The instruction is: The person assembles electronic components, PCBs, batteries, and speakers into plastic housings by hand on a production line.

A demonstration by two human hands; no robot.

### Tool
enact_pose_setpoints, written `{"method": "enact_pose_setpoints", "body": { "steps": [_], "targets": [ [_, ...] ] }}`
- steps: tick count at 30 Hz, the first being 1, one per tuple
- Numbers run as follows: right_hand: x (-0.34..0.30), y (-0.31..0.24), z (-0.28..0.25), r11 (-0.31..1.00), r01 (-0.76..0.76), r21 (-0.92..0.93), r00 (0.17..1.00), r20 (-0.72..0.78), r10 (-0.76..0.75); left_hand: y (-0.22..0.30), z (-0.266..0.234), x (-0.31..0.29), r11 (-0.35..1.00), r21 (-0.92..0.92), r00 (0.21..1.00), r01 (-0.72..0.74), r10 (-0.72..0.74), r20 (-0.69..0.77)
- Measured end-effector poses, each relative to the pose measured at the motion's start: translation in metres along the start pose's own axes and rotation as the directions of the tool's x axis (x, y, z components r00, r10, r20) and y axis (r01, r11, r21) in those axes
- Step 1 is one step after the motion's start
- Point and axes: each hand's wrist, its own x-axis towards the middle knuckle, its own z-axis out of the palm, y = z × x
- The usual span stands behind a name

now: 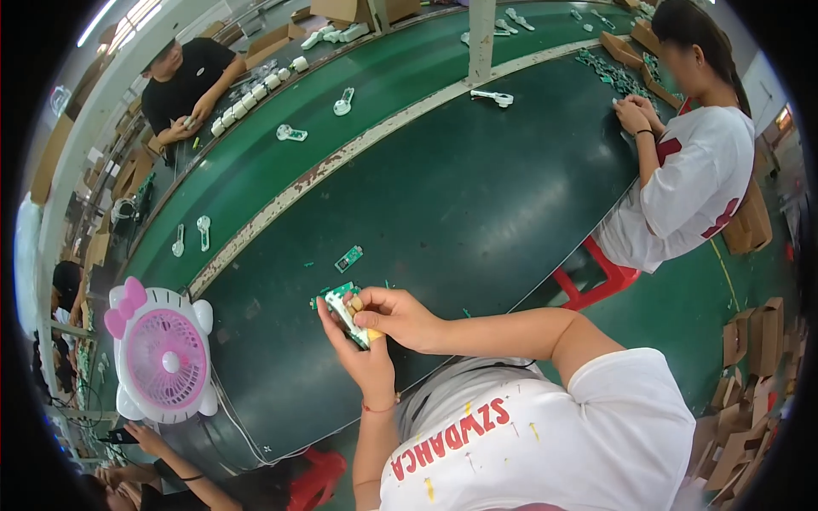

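My left hand (368,364) is closed around a small white plastic housing (342,315) with a green part along its lower edge. The fingers of my right hand (405,320) bend onto the same housing from the right, and its thumb and fingertips press against it. Finger coverings look yellowish at the fingertips, though details are small. Just beyond my hands lie green circuit boards (328,298), partly hidden by the fingers and the housing. Farther out on the dark green table, one green circuit board (348,258) with dark components lies by itself.
A white and pink fan (170,362) stands at the left, its cable trailing over the table (477,196). Beyond a worn rail (315,170), white housings (344,102) lie on a green belt. One co-worker (682,170) sits at the right, another (187,94) across.
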Motion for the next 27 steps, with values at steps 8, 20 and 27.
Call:
{"method": "enact_pose_setpoints", "body": {
  "steps": [8, 20, 27],
  "targets": [
    [0.010, -0.043, -0.023, 0.985, 0.149, -0.090, 0.987, -0.050, -0.154, 0.015, -0.031, 0.038, 0.808, 0.534, 0.882, -0.249, -0.038, 0.469],
    [0.005, -0.045, -0.051, 0.599, 0.237, -0.765, 0.967, 0.126, -0.221, -0.039, -0.025, 0.104, 0.509, 0.771, 0.884, -0.383, -0.041, 0.466],
    [0.005, -0.049, -0.051, 0.632, 0.206, -0.747, 0.976, 0.107, -0.191, -0.038, -0.023, 0.108, 0.716, 0.672, 0.905, -0.189, -0.138, 0.401]
  ]
}}
